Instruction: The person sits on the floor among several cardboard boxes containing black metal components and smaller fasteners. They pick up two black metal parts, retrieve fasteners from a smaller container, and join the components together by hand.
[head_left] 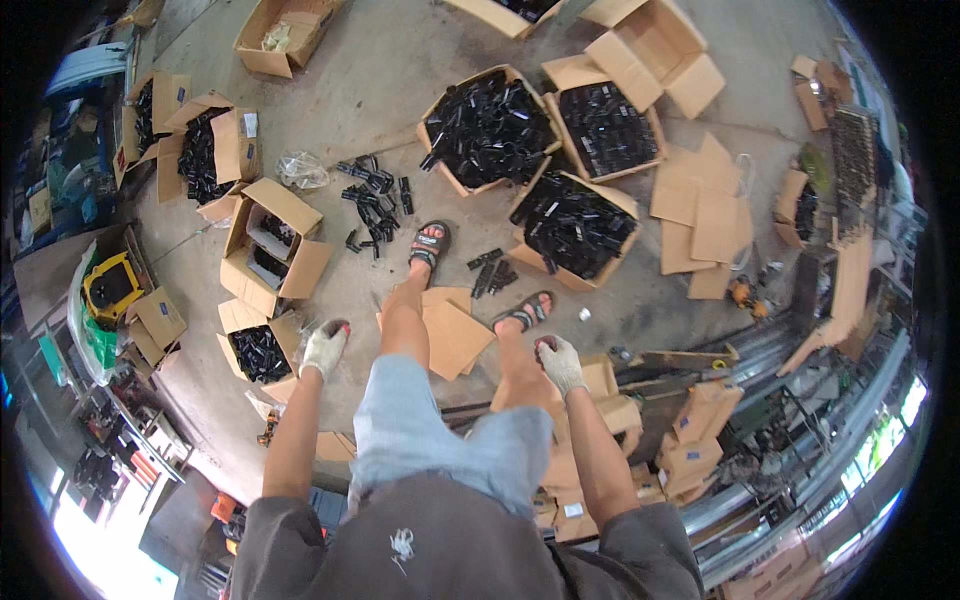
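My left hand (326,347), in a pale work glove with bare fingertips, hangs beside an open carton (287,345) of black plastic parts (259,354). Its fingers are loosely bent and I see nothing in them. In a matching glove, my right hand (560,362) hangs over stacked cardboard at the right. Its fingers curl loosely, also with nothing visible in them. Both hands are apart from the boxes. In front of my feet, loose black parts (370,207) lie on the floor, with a smaller group (492,272) between my sandals.
Large cartons of black parts (490,130) stand ahead to the right, beside flattened cardboard (700,215). Another open carton (255,240) holds parts at the left. A cardboard sheet (455,335) lies under my legs. Metal profiles (800,400) run along the right side.
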